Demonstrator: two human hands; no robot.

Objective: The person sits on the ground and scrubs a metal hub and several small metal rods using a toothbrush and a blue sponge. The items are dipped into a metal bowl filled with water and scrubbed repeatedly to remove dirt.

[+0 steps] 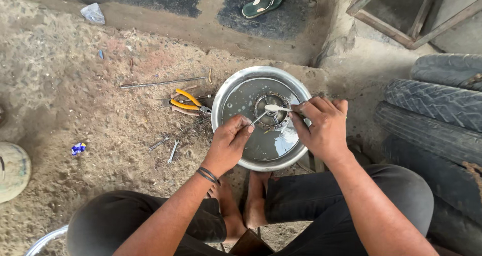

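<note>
Far left, a pale round object (12, 170) at the frame edge, a blue scrap (78, 148) on the dirt floor (75, 100). A crumpled plastic bag (93, 13) lies far up left. Long thin rod (164, 82) lies flat, axis running left-right, just beyond the yellow pliers (188, 103), handles pointing far-left, nose toward the basin. Small spanners (172, 151) near the pliers, closer in.

Centre: steel basin (228, 92) on the ground, murky liquid inside, a round bearing-like ring (271, 112) sitting in it.

Left hand (229, 144) at the basin's near-left rim, fingers pinched closed on the handle end of a brush (265, 113). Brush is thin, long axis slanting from the left hand up-right, white head resting on the ring, pointing right toward the other hand. Black bands on the left wrist.

Right hand (323, 128) over the basin's right rim, fingers curled shut at the ring's right edge; looks like it grips the ring, contact partly hidden.

Bare feet (243, 206) just near of the basin, dark trousers either side. Green sandal (262, 3) far top. Stacked tyres (442, 115) right, wooden frame (401, 15) far right.
</note>
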